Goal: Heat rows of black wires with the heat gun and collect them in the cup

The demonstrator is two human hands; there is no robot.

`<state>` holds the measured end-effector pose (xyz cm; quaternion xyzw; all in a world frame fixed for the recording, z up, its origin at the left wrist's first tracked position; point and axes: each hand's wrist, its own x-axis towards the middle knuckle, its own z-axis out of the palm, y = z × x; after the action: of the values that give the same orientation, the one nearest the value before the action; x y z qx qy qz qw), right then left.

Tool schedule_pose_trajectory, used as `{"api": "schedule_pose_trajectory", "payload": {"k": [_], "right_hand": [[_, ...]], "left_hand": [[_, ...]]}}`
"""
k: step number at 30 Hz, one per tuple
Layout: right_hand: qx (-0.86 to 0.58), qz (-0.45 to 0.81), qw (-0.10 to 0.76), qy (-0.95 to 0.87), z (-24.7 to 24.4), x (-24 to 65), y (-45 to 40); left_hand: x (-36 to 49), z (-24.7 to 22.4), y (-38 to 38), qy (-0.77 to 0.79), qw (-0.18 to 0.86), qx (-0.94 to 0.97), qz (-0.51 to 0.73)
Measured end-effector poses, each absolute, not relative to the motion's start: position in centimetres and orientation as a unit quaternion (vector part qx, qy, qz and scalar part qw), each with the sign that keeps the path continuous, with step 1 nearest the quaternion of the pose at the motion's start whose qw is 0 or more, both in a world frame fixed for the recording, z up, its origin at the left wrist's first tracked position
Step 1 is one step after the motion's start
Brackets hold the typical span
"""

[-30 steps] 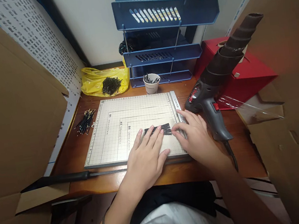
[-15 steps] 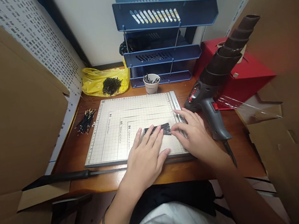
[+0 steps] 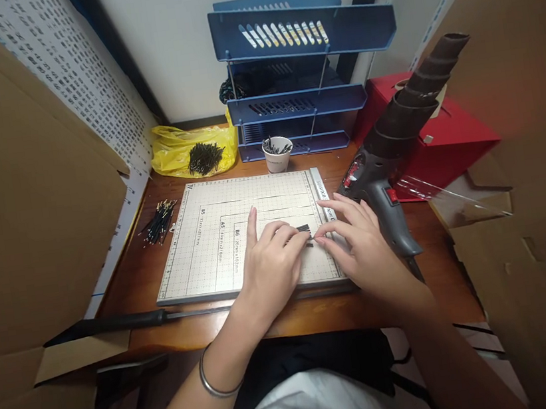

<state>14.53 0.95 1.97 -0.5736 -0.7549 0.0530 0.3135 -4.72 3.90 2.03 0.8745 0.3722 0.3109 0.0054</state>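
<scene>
A row of short, thin black pieces [image 3: 303, 228], like cut lengths of wire or tubing, lies on the gridded board of a paper cutter [image 3: 199, 254], partly hidden under my left hand [image 3: 273, 258]. That hand rests over the row with its index finger and thumb pinched together at the row's right end and another finger lifted away. Just to the right, my right hand [image 3: 361, 240] pinches with thumb and index finger. One thin black piece seems to run between the two pinches; its ends are hidden by the fingertips.
The cutter's black-handled arm [image 3: 117, 323] lies along the front edge. A heat gun [image 3: 384, 170] stands close to my right hand, before a red box [image 3: 464, 125]. Behind are a paper cup [image 3: 278, 161], a yellow bag [image 3: 170, 154] and blue trays [image 3: 300, 103]. Black wires [image 3: 159, 223] lie left.
My left hand has gone from lying flat over the black pieces to pinching at their right end. My right hand stays in nearly the same place, still pinching.
</scene>
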Motion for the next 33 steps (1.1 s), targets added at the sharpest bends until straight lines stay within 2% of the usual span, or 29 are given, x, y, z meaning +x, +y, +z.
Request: {"api": "schedule_pose_trajectory", "payload": {"k": [11, 28, 33], "right_hand": [[-0.559, 0.048, 0.303, -0.771, 2.4, 14.6, 0.9], [-0.537, 0.008, 0.359, -0.763, 1.9, 14.0, 0.9], [-0.533, -0.006, 0.350, -0.770, 1.8, 13.9, 0.9]], "left_hand": [[-5.1, 1.9, 3.9, 0.370, 0.007, 0.863, 0.343], [-5.7, 2.0, 3.7, 0.364, 0.043, 0.856, 0.366], [-5.8, 2.0, 3.8, 0.368, 0.042, 0.857, 0.359]]}}
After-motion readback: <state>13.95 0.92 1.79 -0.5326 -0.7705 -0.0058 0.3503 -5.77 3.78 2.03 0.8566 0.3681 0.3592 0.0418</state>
